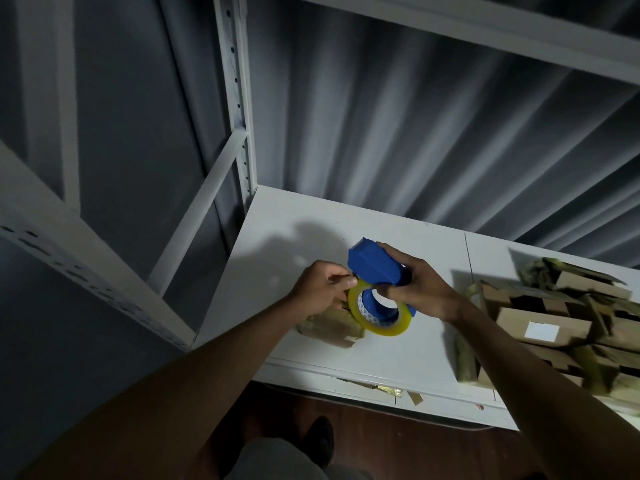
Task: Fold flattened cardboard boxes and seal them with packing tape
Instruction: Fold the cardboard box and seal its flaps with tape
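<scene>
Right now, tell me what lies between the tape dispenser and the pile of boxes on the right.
In the head view, only the right hand and its forearm, above bare white shelf, separate the blue tape dispenser from the pile of boxes.

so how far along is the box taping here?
Done: a pile of taped boxes sits on the shelf at right. In hand: right hand grips the blue tape dispenser, left hand pinches at the tape roll. Left: the small box under the hands; its seal can't be judged.
</scene>
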